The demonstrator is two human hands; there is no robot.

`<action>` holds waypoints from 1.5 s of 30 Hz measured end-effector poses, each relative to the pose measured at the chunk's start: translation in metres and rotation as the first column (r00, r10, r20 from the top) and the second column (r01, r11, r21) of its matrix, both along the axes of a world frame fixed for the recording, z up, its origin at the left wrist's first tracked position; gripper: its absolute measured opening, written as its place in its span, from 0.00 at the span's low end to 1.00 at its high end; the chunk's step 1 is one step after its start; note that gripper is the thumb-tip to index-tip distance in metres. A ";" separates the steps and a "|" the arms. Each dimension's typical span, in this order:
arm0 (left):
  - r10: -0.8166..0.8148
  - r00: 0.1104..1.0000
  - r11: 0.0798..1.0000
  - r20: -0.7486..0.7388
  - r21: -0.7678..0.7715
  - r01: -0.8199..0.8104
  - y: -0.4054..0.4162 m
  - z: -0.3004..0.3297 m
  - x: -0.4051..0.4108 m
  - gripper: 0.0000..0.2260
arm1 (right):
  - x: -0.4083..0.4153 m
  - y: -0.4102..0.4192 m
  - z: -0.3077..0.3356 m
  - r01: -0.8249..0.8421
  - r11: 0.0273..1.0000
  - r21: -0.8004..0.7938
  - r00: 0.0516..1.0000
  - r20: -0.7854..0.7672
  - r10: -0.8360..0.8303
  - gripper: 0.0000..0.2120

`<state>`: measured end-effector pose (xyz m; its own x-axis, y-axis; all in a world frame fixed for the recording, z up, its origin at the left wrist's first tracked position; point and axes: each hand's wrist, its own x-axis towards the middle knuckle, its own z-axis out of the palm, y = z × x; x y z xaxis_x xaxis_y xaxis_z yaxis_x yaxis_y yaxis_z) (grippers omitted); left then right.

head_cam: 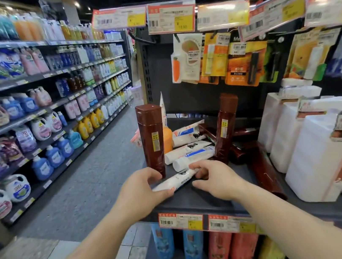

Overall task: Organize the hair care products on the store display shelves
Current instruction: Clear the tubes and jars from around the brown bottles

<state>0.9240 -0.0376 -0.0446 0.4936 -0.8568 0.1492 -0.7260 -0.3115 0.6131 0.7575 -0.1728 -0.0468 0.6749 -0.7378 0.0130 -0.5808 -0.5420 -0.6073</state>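
A smooth white plastic tube (174, 181) lies slanted at the front edge of the dark matte shelf (189, 199). The left hand (140, 191) grips its lower end; the right hand (214, 178) pinches its cap end. Just behind the tube stands a glossy, angular brown bottle (152, 138), with more white tubes (191, 155) beside it and boxy white packs (311, 157) farther right.

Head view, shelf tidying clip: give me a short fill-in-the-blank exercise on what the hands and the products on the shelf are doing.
1. Both hands hold a ____ tube lying at the shelf front.
2. The brown bottle beside the left hand stands ____.
3. The brown bottle behind the right hand stands ____.
4. The price tags on the shelf edge are red and ____.

Missing words: white; upright; tilted; yellow
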 end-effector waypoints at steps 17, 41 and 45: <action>-0.070 0.874 0.970 -0.480 -0.237 -0.052 -0.043 0.023 0.023 0.30 | 0.011 0.015 -0.002 -0.079 0.983 -0.163 0.997 -0.031 0.075 0.25; -0.333 0.894 0.865 -0.301 -0.475 0.162 -0.058 0.059 0.018 0.21 | 0.038 0.025 0.027 0.142 0.989 -0.044 0.938 0.326 -0.120 0.30; -0.391 0.881 0.870 -0.267 -0.421 0.258 -0.072 0.043 -0.011 0.23 | 0.009 0.025 0.032 0.161 0.987 0.012 0.915 0.373 -0.154 0.23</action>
<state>0.9131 -0.1099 -0.0014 0.2732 -0.8928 0.3582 -0.4764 0.1979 0.8567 0.7668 -0.1477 -0.0151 0.4936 -0.8314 0.2551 -0.3944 -0.4754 -0.7864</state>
